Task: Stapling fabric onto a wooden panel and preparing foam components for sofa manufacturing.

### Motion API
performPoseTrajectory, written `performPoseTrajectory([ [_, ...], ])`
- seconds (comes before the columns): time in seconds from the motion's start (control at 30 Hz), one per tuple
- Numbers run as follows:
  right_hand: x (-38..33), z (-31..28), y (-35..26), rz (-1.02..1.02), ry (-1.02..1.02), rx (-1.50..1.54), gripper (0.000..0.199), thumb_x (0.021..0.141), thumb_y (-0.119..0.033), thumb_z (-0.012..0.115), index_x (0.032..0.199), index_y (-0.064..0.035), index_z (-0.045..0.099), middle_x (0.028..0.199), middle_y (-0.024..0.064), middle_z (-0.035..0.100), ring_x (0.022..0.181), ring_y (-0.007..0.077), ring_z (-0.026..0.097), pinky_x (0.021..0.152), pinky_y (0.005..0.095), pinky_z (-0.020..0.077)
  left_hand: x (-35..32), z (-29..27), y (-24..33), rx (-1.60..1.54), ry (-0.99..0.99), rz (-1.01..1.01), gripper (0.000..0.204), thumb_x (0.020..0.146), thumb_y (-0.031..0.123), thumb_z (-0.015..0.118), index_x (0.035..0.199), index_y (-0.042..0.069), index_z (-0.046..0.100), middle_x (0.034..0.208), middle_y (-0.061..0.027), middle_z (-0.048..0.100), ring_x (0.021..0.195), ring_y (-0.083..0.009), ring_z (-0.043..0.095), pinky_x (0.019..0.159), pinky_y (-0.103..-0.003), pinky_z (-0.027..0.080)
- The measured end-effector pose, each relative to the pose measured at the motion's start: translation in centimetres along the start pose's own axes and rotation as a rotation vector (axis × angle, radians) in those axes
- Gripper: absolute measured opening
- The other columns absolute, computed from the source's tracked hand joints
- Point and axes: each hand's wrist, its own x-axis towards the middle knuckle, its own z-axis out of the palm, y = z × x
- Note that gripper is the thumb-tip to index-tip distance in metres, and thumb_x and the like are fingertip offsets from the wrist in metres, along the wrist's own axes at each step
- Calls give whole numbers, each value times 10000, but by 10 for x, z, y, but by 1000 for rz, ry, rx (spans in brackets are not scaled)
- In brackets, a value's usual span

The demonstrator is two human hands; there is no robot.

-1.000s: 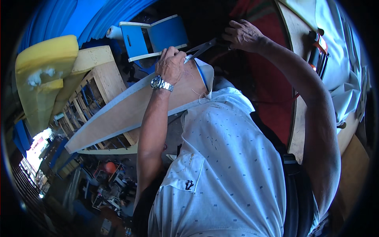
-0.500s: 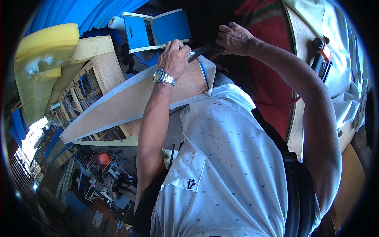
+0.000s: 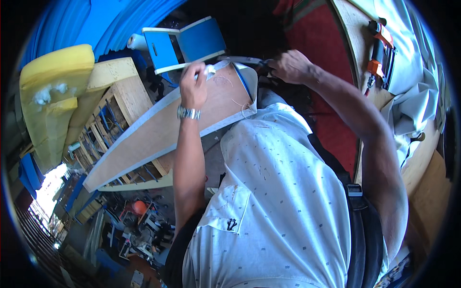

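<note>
A long tapered brown panel (image 3: pixel 158 122) with a whitish fabric edging lies across in front of me, its wide end near my body. Over its far edge my left hand (image 3: pixel 194 89), with a metal watch on the wrist, is closed on a small white scrap (image 3: pixel 210 70). To the right, my right hand (image 3: pixel 290 67) is wrapped around the dark handles of scissors (image 3: pixel 245 60), their metal blades pointing left just beyond the panel's wide end. Loose pale threads (image 3: pixel 240 105) hang over the panel.
An orange and black staple gun (image 3: pixel 379 53) with a red hose lies on the wooden surface at right, beside pale vinyl (image 3: pixel 413 113). Blue panels with white edges (image 3: pixel 199 41) stand beyond my hands. Yellow foam (image 3: pixel 57 101) and a wooden frame (image 3: pixel 127 91) are at left.
My left hand has pulled back left and away from the blades, with the white scrap in its fingers. My right hand has come slightly nearer and right with the scissors.
</note>
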Motion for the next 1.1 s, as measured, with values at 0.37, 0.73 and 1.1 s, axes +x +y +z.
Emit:
performPoseTrajectory([
  [0.37, -103, 54, -87, 240, 231, -228, 560, 900, -557, 636, 1289, -155, 622, 1202, 75, 649, 1166, 264, 572, 965, 467, 455, -71, -14, -20, 121, 115, 177, 83, 912, 121, 682, 950, 48, 683, 1114, -116, 628, 1063, -298, 580, 948, -438, 468],
  [0.73, -11, 23, -98, 78, 197, -578, 520, 900, -495, 680, 1337, -225, 603, 1251, -22, 636, 1227, 206, 518, 962, 432, 474, -78, -36, -2, 423, 20, 277, 117, 910, 153, 695, 1018, 151, 741, 1243, -62, 600, 1118, -288, 537, 956, -445, 446],
  [1.1, -23, 6, -24, -218, 207, -382, 307, 912, -343, 676, 1099, -100, 678, 992, 105, 718, 963, 308, 709, 844, 439, 566, -136, -25, -48, -773, 1387, -812, 147, 946, 61, 547, 1070, 75, 625, 877, -35, 621, 802, -178, 592, 736, -339, 511],
])
